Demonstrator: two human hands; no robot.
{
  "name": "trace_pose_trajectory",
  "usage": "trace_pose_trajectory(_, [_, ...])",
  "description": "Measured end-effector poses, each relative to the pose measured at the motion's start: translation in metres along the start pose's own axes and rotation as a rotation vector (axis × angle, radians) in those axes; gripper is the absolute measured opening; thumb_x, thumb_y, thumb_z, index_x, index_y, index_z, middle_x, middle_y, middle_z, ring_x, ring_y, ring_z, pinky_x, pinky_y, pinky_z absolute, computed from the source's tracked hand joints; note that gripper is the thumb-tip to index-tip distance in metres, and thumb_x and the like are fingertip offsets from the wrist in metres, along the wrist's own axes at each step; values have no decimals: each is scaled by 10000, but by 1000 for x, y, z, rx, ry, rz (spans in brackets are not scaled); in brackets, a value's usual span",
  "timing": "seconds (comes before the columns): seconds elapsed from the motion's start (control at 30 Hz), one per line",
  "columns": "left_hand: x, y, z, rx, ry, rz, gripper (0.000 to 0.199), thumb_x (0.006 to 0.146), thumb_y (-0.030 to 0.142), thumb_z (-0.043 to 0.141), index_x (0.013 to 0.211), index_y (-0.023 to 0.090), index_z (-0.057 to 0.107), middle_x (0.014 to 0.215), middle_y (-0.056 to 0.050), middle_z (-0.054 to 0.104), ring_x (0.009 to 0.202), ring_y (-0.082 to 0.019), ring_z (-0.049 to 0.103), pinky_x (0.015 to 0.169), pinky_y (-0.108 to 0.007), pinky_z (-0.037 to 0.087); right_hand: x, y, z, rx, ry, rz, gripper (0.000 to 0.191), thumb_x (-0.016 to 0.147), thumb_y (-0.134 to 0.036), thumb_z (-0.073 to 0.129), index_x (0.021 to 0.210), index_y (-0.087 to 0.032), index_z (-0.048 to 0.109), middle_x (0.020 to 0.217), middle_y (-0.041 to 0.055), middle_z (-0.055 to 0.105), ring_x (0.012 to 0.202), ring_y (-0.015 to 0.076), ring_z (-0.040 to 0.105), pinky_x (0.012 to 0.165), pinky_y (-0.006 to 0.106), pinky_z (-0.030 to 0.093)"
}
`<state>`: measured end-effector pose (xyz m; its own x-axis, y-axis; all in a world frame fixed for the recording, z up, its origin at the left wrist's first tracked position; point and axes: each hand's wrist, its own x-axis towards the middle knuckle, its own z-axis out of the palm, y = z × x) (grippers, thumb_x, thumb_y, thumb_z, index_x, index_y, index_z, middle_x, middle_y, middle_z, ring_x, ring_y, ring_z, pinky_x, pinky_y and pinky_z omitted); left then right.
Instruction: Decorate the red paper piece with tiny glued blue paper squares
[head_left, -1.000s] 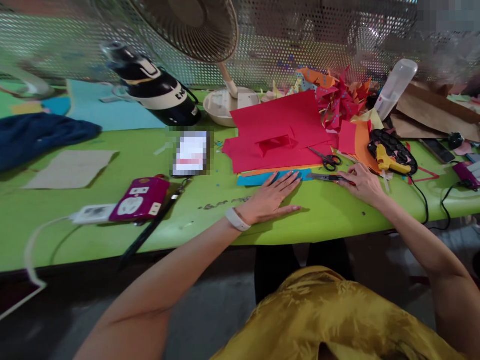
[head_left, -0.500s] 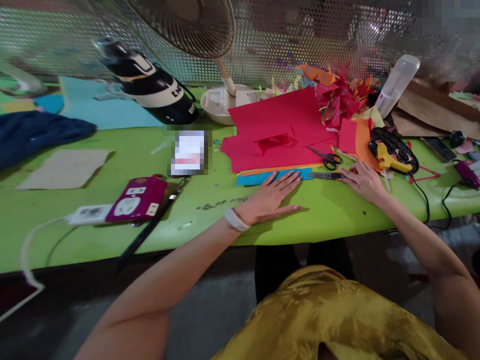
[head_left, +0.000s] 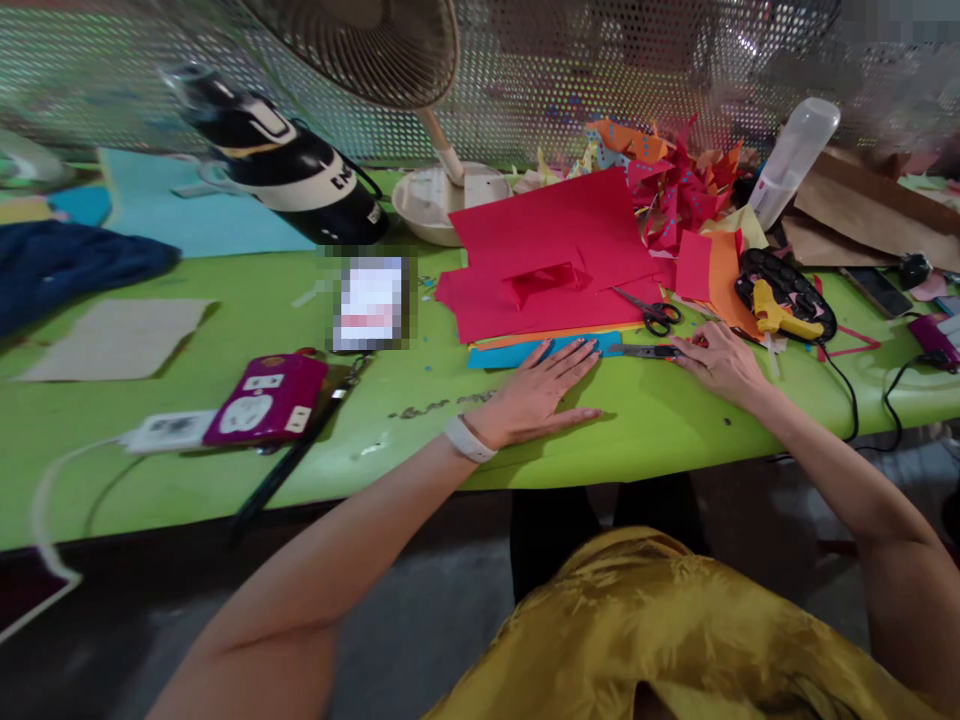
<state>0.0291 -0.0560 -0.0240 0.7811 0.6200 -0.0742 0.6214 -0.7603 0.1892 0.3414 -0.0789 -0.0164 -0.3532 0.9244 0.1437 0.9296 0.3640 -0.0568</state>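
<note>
My left hand point(head_left: 541, 393) lies flat with fingers spread, its fingertips pressing on a narrow blue paper strip point(head_left: 491, 355). An orange paper edge shows just behind the strip, along the front of the large red paper point(head_left: 540, 240). Closed around the handle of a craft knife point(head_left: 649, 351) is my right hand point(head_left: 720, 365). The knife lies low and almost level, its blade pointing left and its tip at the strip's right end. Small black-handled scissors point(head_left: 658, 317) rest partly on the red paper, just behind the knife.
A yellow glue gun point(head_left: 776, 315) sits on a black palette point(head_left: 817, 290) at right. Folded red paper pieces point(head_left: 675, 195) pile up behind. Left of me are a phone point(head_left: 370, 300), a purple power bank point(head_left: 266, 400) and a black bottle point(head_left: 300, 175). A fan point(head_left: 442, 150) stands at the back.
The knife has shifted slightly left, so its tip now meets the blue strip's right end. My left hand stays flat on the strip. The view has turned slightly.
</note>
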Motion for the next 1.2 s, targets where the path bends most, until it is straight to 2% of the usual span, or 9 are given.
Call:
trace_pose_trajectory(0.43, [0, -1, 1, -11, 11, 11, 865, 854, 743, 204, 1526, 210, 96, 1583, -83, 158, 1460, -248, 141, 1165, -418, 12, -7, -4, -1, -37, 2, 32, 431, 955, -488, 369, 1275, -309, 597, 1042, 116, 589, 968, 261, 519, 720, 356, 442])
trace_pose_trajectory(0.6, [-1, -1, 1, -17, 14, 10, 869, 857, 740, 197, 1523, 187, 119, 1581, -97, 166, 1460, -236, 147, 1164, -404, -8, -4, -6, -1, -32, 3, 19, 433, 961, -475, 368, 1293, -303, 586, 1025, 110, 586, 921, 238, 520, 738, 351, 437])
trace_pose_trajectory(0.97, [-1, -1, 1, -15, 17, 9, 871, 855, 743, 205, 1523, 191, 119, 1578, -92, 187, 1458, -236, 156, 1165, -404, -1, -11, -3, -4, -25, -9, -40, 447, 967, -496, 353, 1271, -289, 608, 974, 97, 596, 911, 219, 533, 644, 298, 400])
trace_pose_trajectory(1.2, [-1, 0, 0, 1, 21, 12, 893, 845, 756, 183, 1517, 168, 158, 1575, -104, 188, 1457, -235, 162, 1167, -404, 2, -5, -11, 1, -6, 8, -27, 468, 970, -507, 335, 1264, -277, 618, 958, 99, 583, 891, 210, 529, 614, 276, 359])
